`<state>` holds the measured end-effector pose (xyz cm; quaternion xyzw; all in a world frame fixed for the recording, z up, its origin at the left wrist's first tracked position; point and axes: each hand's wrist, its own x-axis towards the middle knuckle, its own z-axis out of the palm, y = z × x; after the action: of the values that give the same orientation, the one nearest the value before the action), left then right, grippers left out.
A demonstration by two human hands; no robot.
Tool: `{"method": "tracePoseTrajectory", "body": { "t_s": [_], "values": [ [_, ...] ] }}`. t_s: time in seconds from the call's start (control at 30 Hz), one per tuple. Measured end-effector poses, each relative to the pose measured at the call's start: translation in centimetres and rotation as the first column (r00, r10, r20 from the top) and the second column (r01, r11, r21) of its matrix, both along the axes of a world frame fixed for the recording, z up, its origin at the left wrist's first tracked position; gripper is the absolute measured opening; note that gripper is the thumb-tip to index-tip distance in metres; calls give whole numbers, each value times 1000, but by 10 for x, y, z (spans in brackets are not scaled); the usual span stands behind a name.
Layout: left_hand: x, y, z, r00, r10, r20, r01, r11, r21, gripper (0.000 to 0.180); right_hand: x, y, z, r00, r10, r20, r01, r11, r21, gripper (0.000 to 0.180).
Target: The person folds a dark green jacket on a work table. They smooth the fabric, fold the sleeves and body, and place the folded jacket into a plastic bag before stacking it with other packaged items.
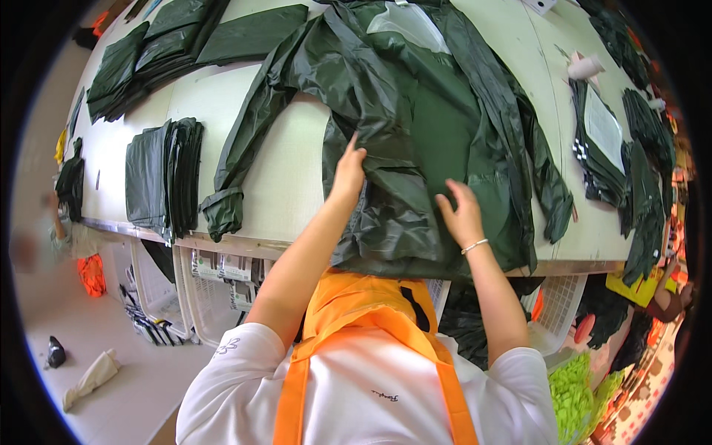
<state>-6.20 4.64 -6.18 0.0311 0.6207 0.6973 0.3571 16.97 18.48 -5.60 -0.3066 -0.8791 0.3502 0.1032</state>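
A dark green rain jacket (pixel 452 119) lies spread on the table before me, its collar at the far side and a pale lining patch (pixel 408 28) below it. Its left front panel is crumpled, and both sleeves reach out sideways. My left hand (pixel 348 172) rests on that crumpled panel with the index finger stretched out; its other fingers are partly hidden. Over the smoother right part of the jacket, my right hand (pixel 461 215) has its fingers apart and holds nothing. A bracelet (pixel 474 246) circles the right wrist.
Folded dark green garments lie in a stack (pixel 163 178) at left and a larger pile (pixel 159 52) at far left. More dark garments (pixel 599 144) lie at right near a white roll (pixel 586 67). White baskets (pixel 560 308) stand under the table edge (pixel 252 243).
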Motion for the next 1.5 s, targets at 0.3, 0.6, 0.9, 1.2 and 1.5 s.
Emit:
{"method": "tracePoseTrajectory", "body": {
  "t_s": [0.3,0.6,0.9,1.2,1.5],
  "values": [
    [-74,-100,40,928,39,371,-73,994,80,37,-74,-164,50,981,-179,-74,-78,-14,-997,51],
    [-38,-194,91,782,-211,-587,-62,910,-410,37,-70,-151,56,997,26,-71,-59,861,-505,44],
    [154,-162,71,840,-150,522,-13,955,296,43,-56,-113,57,988,-44,-146,-69,723,-687,41],
    [142,-156,51,768,268,582,-295,954,-49,15,133,14,33,836,-549,-9,443,665,601,55],
    [74,-151,125,628,77,774,-568,725,389,37,192,83,99,785,-602,-146,615,787,59,23]
  ]
}}
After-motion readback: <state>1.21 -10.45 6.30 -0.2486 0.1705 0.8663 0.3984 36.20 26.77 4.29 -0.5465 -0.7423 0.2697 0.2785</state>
